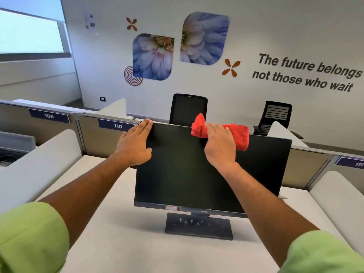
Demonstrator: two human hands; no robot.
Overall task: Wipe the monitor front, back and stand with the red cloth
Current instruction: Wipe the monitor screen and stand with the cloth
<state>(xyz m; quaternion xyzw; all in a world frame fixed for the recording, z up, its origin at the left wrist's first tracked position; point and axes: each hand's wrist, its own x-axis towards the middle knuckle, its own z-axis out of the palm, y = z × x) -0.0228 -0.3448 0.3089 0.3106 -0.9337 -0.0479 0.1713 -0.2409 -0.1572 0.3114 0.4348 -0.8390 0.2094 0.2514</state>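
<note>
A black monitor (183, 180) stands on its flat black stand (199, 226) in the middle of a white desk, screen facing me. My left hand (136, 143) lies flat with straight fingers on the screen's upper left corner, fingertips at the top edge. My right hand (219, 145) presses the bunched red cloth (239, 135) against the top edge of the screen, right of centre, with fingers laid straight over the cloth. The cloth sticks out on both sides of the hand. The back of the monitor is hidden.
The white desk (122, 223) has padded white dividers on the left (39, 166) and right (338, 200). Grey partitions labelled 109, 110 and 111 stand behind. Two black office chairs (188, 108) stand beyond the partition, before a decorated wall.
</note>
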